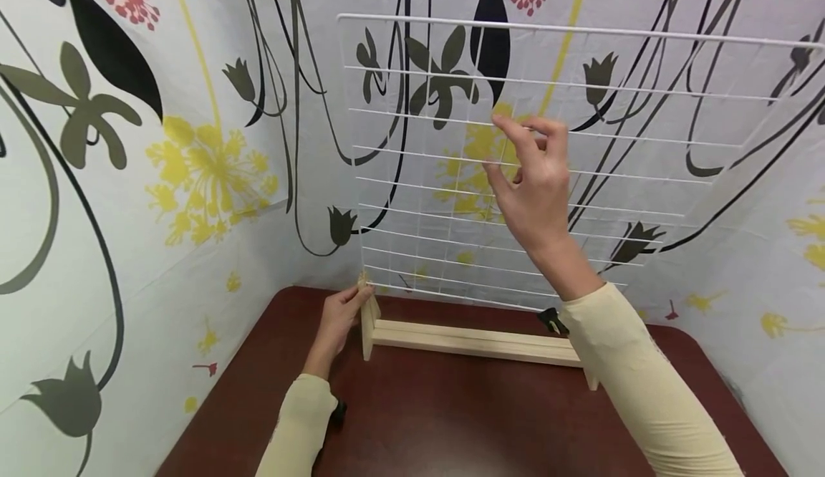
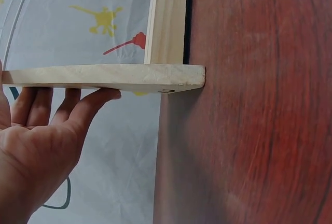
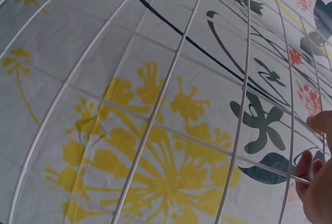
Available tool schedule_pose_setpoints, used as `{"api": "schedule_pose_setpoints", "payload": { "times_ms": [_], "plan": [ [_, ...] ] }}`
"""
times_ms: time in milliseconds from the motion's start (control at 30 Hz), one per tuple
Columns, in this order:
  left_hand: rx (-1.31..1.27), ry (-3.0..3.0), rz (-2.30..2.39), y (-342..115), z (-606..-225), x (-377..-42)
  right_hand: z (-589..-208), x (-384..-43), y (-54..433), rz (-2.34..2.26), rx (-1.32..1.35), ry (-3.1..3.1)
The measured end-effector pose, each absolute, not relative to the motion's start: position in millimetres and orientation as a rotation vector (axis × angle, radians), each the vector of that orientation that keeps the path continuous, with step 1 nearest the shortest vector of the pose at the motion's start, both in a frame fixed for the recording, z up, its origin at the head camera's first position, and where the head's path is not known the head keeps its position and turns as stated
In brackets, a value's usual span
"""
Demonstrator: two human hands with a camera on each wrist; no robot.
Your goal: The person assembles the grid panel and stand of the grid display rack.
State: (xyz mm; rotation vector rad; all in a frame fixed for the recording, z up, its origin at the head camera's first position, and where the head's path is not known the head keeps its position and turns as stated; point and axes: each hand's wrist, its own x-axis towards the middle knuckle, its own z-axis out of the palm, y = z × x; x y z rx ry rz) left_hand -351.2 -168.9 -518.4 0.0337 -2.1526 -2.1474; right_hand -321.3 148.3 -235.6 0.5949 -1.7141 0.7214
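Observation:
A white wire grid panel (image 1: 412, 169) stands tall behind a low wooden stand (image 1: 477, 341) on the table. My right hand (image 1: 535, 183) is raised at the middle of the panel, its fingers and thumb curled about the wires; the right wrist view has these fingers (image 3: 316, 182) at its right edge. At the stand's left end, my left hand (image 1: 341, 316) holds the upright end board (image 1: 367, 326) near its top. In the left wrist view, the fingers lie along the outer face of that end board (image 2: 109, 74). The panel's lower left corner meets the top of this board.
The dark red-brown table (image 1: 464, 420) has rounded back corners. Close behind and on both sides hang white sheets with flower prints (image 1: 213, 176). A black strap buckle (image 1: 552, 321) shows by the right sleeve.

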Motion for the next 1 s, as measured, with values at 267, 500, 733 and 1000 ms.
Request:
{"api": "schedule_pose_setpoints", "payload": {
  "times_ms": [267, 500, 733, 1000],
  "plan": [
    [0.035, -2.142, -2.124, -165.7, -511.5, -349.8, -233.2, -319.1, 154.0, 0.685, 0.636, -1.750],
    [0.026, -2.136, -2.150, -164.5, -514.1, -347.0, -236.3, -314.0, 155.0, 0.671, 0.636, -1.789],
    [0.048, -2.140, -2.157, -165.5, -516.0, -346.8, -236.3, -311.6, 157.5, 0.617, 0.639, -1.811],
    [0.003, -2.243, -2.015, -170.0, -507.1, -346.0, -234.4, -306.2, 162.3, 0.568, 0.653, -1.847]
  ]
}}
